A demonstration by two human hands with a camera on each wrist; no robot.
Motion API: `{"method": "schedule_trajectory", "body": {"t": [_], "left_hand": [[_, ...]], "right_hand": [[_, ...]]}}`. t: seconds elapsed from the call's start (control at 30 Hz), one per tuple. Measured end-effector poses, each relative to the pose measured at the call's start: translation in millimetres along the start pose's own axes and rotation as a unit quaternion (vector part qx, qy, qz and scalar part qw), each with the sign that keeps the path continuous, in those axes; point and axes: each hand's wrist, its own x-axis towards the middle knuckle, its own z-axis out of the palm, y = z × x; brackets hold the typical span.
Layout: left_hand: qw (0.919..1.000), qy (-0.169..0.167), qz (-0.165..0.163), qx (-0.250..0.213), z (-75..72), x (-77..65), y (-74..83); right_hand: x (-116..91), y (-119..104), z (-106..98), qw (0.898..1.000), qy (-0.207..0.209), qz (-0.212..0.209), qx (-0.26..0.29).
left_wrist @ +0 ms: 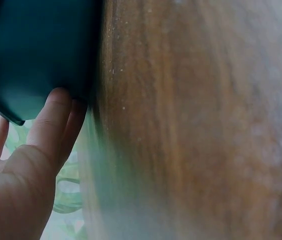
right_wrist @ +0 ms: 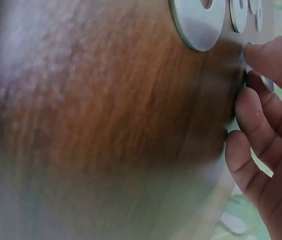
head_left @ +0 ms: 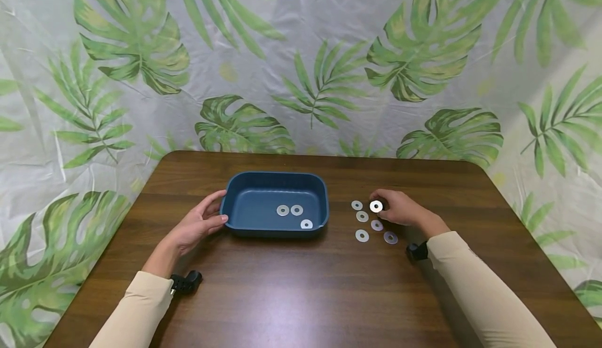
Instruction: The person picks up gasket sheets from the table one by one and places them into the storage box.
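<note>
A blue rectangular tray (head_left: 275,232) stands on the table with 3 flat washers inside, one of them a washer (head_left: 282,210) near its middle. At the tray's left end my left hand (head_left: 195,227) rests, thumb at the rim near the front corner; in the left wrist view fairly straight fingers (left_wrist: 51,120) press its outer wall. My right hand (head_left: 402,209) pinches a bright metal washer (head_left: 376,206) between thumb and fingertips, close over the table. That washer (right_wrist: 267,84) shows partly between the fingers in the right wrist view.
Several more washers, such as a near washer (head_left: 361,235) and a right-hand washer (head_left: 391,238), lie flat between the tray and my right hand. The brown wooden table (head_left: 282,296) ends at a leaf-patterned cloth (head_left: 324,92) behind it.
</note>
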Motion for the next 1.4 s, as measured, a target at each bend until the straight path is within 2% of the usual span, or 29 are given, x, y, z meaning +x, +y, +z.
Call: {"method": "schedule_trajectory", "body": {"t": [0.53,0.97,1.13,1.4], "left_hand": [[1.0,0.0,0.005,0.004,-3.5,-0.1,-1.6],[1.0,0.0,0.007,0.002,-2.8,-0.9,-1.1],[1.0,0.0,0.006,0.001,-3.1,-1.5,-1.5],[1.0,-0.002,0.005,0.003,-2.3,-0.3,-2.3]], "right_hand": [[-0.7,-1.8,-2.9,1.0,0.0,0.001,0.009],[-0.6,-4.3,0.2,0.999,0.022,-0.024,-0.04],[-1.8,-2.9,0.9,0.999,0.028,-0.031,-0.03],[0.2,-2.6,-5.5,1.0,0.016,-0.018,-0.008]]}}
